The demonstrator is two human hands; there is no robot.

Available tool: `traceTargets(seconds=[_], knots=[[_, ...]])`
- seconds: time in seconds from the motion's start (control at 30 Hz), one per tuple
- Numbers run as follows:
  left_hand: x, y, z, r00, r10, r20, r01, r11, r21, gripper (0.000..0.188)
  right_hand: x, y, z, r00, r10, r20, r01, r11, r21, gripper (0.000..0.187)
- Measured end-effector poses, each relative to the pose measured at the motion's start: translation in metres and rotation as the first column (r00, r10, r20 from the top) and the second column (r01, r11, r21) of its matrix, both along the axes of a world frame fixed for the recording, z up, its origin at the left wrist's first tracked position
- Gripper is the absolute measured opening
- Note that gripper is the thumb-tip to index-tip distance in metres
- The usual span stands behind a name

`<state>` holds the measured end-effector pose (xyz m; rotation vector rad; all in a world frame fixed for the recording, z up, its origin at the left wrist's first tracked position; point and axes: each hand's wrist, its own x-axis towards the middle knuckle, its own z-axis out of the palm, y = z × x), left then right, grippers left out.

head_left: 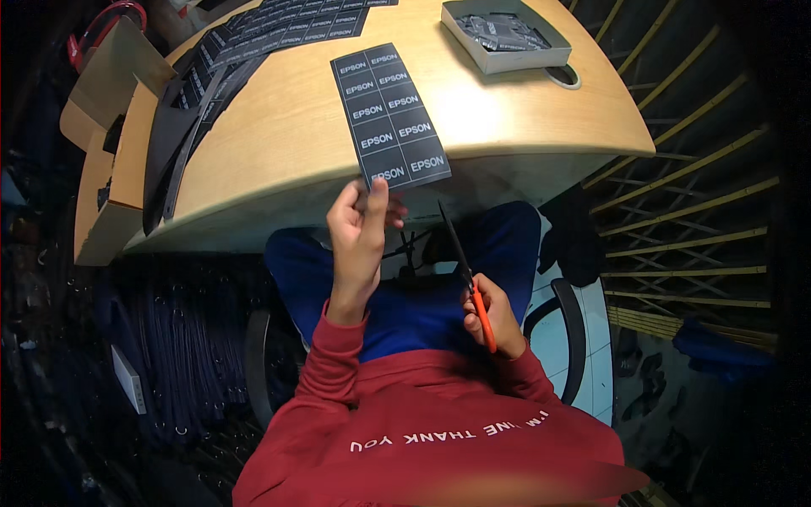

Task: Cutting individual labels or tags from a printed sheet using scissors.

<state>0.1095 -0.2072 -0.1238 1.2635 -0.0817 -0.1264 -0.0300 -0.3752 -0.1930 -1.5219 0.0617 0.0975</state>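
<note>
A black strip of label sheet (395, 118), printed with pale wording and divided by thin lines into two columns of rectangles, extends over the table's near edge. My left hand (359, 232) pinches its near end, with the thumb on top and the other fingers partly hidden beneath. To the right and lower, my right hand (500, 319) is closed round the orange handles of a pair of scissors (457, 243). Their dark blades point up and away, looking nearly closed, and are apart from the strip. Both hands are above my lap, in front of the table.
On the wooden table (279, 127) more black printed sheets (291, 32) lie at the far left. A shallow box (528, 62) of cut black pieces stands far right beside a ring (564, 78). An open cardboard box (127, 169) is at left; chair armrests (574, 338) flank me.
</note>
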Motion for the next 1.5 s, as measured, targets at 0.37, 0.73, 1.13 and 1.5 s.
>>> traceTargets(seconds=[0.37, 0.73, 1.13, 1.5], knots=[[-0.010, -0.007, 0.004, 0.992, 0.117, -0.044, -0.119, 0.991, -0.052, 0.014, 0.001, 0.010, 0.011, 0.984, 0.158, 0.077, -0.149, 0.983, -0.109, 0.069], [-0.011, -0.006, 0.001, 0.996, 0.083, 0.020, -0.084, 0.996, 0.014, 0.012, 0.022, 0.026, 0.013, 0.991, 0.132, 0.036, -0.133, 0.991, 0.029, 0.064], [-0.020, -0.006, -0.004, 0.999, 0.034, 0.003, -0.034, 0.999, -0.030, 0.009, 0.029, 0.033, 0.011, 0.992, 0.110, 0.059, -0.113, 0.992, 0.050, 0.060], [-0.021, -0.004, -0.004, 1.000, 0.009, -0.013, -0.009, 1.000, -0.015, 0.011, 0.032, 0.028, 0.010, 0.990, 0.121, 0.072, -0.124, 0.992, 0.034, 0.060]])
